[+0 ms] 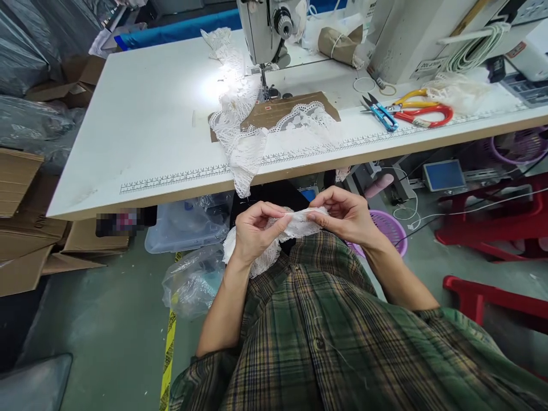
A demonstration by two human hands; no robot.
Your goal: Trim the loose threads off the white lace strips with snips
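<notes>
White lace fabric is stretched between my two hands above my lap, in front of the table edge. My left hand pinches its left part between thumb and fingers, and more of the lace hangs below that hand. At the right end, my right hand grips the lace with thumb and index finger. Another length of white lace lies on the table and drapes over its front edge. It runs beside a brown cardboard piece under the sewing machine.
On the white table, blue snips and red-handled scissors lie at the right, near a wrapped brown bundle. Below stand a clear plastic bin, a purple basket and red stools. Cardboard boxes are at the left.
</notes>
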